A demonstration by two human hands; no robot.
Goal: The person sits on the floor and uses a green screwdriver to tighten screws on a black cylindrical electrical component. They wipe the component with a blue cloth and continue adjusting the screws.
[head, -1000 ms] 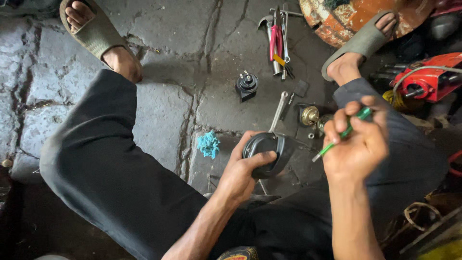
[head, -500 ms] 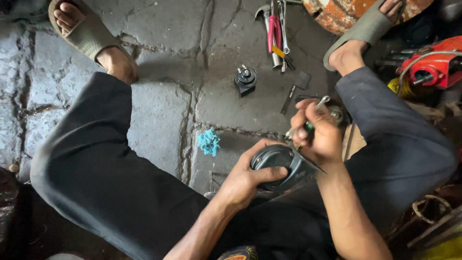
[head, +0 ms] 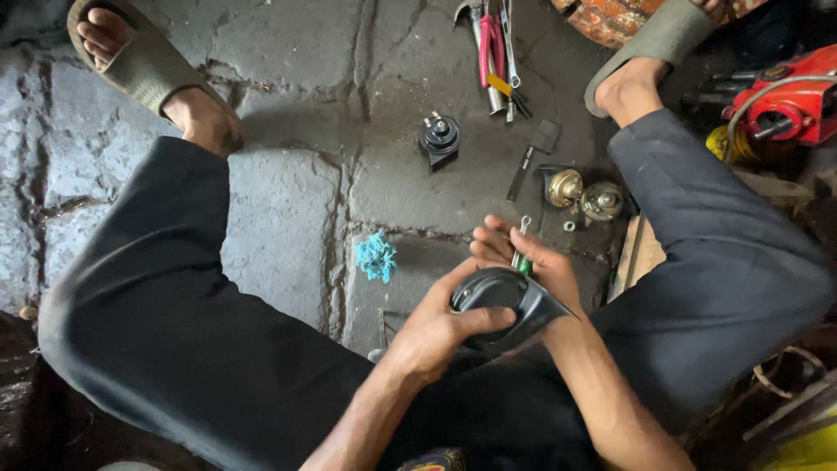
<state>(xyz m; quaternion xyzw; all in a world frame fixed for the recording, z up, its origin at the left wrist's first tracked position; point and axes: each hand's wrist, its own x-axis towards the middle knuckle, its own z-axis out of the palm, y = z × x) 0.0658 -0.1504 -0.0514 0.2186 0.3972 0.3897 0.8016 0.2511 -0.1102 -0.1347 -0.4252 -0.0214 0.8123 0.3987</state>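
I squat over a cracked stone floor. My left hand [head: 440, 327] grips a black rounded horn-like housing [head: 501, 296] between my knees. My right hand [head: 523, 257] is shut on a green-handled screwdriver [head: 521, 253] and rests against the housing's far side, its metal tip poking up past my fingers. A small black round part [head: 438, 137] with terminals sits on the floor ahead. Two brass-coloured round pieces [head: 582, 194] lie to the right of my hands.
A blue tuft of rag [head: 376, 256] lies left of my hands. Pliers and other hand tools [head: 497, 52] lie at the top. A flat dark metal strip [head: 530, 159] lies near them. A red machine [head: 789, 96] stands at the right. My sandalled feet [head: 144, 70] frame the floor.
My right hand came down from a raised position at the right, carrying the green screwdriver, and now sits against the black housing. My left hand kept its grip throughout.
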